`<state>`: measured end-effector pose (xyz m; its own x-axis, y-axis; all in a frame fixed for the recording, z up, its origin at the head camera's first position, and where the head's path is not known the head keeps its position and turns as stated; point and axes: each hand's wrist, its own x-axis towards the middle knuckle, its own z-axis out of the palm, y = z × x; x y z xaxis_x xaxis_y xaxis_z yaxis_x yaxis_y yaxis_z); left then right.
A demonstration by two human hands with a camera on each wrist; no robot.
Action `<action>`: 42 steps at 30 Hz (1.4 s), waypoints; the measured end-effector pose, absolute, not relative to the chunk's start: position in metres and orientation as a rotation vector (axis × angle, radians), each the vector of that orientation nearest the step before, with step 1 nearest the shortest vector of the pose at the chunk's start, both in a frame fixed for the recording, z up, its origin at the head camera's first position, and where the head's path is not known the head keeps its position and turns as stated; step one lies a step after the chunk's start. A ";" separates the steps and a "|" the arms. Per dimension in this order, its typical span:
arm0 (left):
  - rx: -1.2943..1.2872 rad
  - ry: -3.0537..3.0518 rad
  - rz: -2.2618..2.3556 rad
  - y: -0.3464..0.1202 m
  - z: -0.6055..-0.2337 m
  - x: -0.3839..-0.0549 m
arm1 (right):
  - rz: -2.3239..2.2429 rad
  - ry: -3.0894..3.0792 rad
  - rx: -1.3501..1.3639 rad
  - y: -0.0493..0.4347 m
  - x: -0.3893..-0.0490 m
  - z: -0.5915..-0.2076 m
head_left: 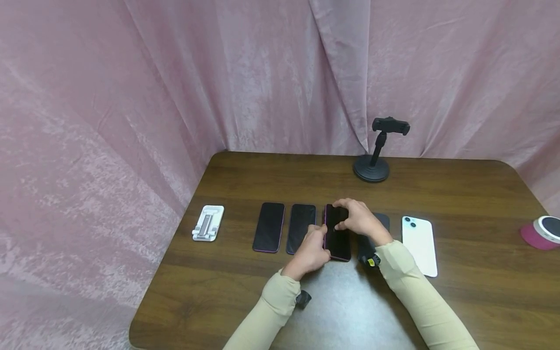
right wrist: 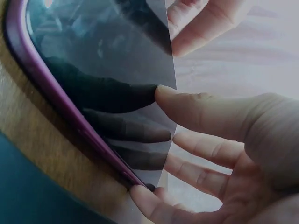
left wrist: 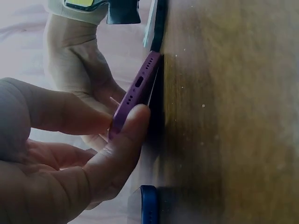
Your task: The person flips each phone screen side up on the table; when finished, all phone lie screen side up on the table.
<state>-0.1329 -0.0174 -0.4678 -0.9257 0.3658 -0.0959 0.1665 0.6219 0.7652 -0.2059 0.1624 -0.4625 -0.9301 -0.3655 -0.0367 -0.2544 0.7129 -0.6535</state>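
A black-screened phone with a purple frame (head_left: 336, 245) lies at the middle of the row in the head view. My left hand (head_left: 309, 253) pinches its left side between thumb and fingers. The left wrist view shows the purple bottom edge (left wrist: 135, 91) slanting, its left side raised off the table. My right hand (head_left: 359, 218) curves over the upper part, thumb tip on the screen. In the right wrist view the glossy screen (right wrist: 93, 56) mirrors the right fingers, one fingertip right at the purple side. Part of a dark phone (head_left: 382, 219) shows beneath the right wrist.
Two dark phones, one purple-edged (head_left: 269, 227) and one blue-edged (head_left: 301, 223), lie to the left. A white folding stand (head_left: 208, 223) is farther left. On the right are a white phone (head_left: 421, 245) and a pink-and-white round object (head_left: 542, 234). A black phone holder (head_left: 372, 167) stands behind.
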 end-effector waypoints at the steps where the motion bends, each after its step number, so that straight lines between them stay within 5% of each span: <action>1: 0.426 2.605 1.182 -0.017 -0.467 -0.132 | -1.010 2.759 -0.495 0.162 -0.206 -0.463; 42: 0.263 2.487 1.317 -0.004 -0.459 -0.124 | -0.977 2.803 -0.181 0.148 -0.204 -0.467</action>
<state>-0.1244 -0.0035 -0.4586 -0.9337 0.3044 -0.1887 0.0150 0.5597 0.8286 -0.2035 0.1483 -0.4669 -0.9787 -0.1686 -0.1174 -0.0592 0.7785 -0.6249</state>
